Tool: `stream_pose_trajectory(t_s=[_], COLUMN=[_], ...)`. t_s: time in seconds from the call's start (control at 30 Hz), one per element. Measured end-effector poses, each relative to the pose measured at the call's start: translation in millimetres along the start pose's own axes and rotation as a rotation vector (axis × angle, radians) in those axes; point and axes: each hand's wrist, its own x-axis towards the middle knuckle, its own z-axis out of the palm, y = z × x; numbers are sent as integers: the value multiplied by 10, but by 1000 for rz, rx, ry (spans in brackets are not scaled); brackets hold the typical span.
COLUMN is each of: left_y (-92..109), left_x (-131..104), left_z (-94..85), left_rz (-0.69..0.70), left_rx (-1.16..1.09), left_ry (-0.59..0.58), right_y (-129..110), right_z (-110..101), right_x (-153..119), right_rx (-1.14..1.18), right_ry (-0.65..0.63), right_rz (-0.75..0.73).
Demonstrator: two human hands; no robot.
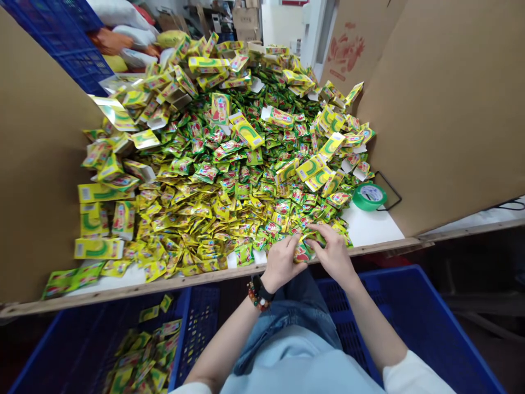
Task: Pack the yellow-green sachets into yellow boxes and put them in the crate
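Note:
Close to the table's front edge, my left hand (282, 264) is closed on the left side of a small green and red candy packet (302, 250). My right hand (333, 253) pinches the same packet from the right, its thumb and fingers at the top corner. Part of the packet is hidden behind my fingers. Just beyond both hands lies a large heap of small shiny sachets (213, 208), yellow in front and greener farther back. Several small yellow cardboard boxes (246, 131) are scattered over the heap, some with open white flaps.
Cardboard walls (451, 120) flank the heap on both sides. A roll of green tape (369, 196) rests at the right by a black wire frame. Under the wooden table edge (164, 285) stand a blue crate (184, 339) holding packets at left and another blue crate (430, 317) at right.

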Motion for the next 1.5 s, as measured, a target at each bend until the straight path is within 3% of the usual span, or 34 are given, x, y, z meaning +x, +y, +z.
stream_pose_trajectory(t_s=[0.17, 0.3, 0.4, 0.5, 0.63, 0.73, 0.8, 0.97, 1.1, 1.2, 1.27, 1.37, 1.5], left_y=[-62, -80, -95, -78, -19, -17, -42, -104, -119, -117, -107, -90, -95], left_x=[-12, 4, -24, -87, -161, -192, -207, -240, -259, -256, -244, -219, -212], left_z=[-26, -51, 5, 128, 306, 398, 435, 468, 466, 442, 412, 375, 378], left_rz=[37, 54, 30, -18, -58, -73, -84, -68, -120, -126, -152, -143, -142], left_rx=[-86, -141, -233, -303, -359, -355, -325, -269, -264, -255, -278, -295, -267], left_ry=[-68, -85, 3, 121, 305, 406, 446, 462, 416, 371, 363, 335, 314], right_y=[140, 140, 103, 78, 42, -1, -30, -10, 122, 170, 155, 108, 95], right_z=[-40, 41, 184, 297, 407, 509, 544, 437, 444, 544, 591, 615, 623], right_x=[-2, -69, -179, -269, -312, -322, -326, -317, -279, -266, -280, -310, -275], right_rx=[64, -51, -175, -296, -392, -320, -273, -161, 164, 434, 508, 448, 378], right_ry=[-2, 83, 182, 182, 253, 329, 296, -22, 79, -74, -177, -114, 18], right_rz=[125, 51, -141, -267, -221, -182, -188, -206, 7, 156, 153, 75, 168])
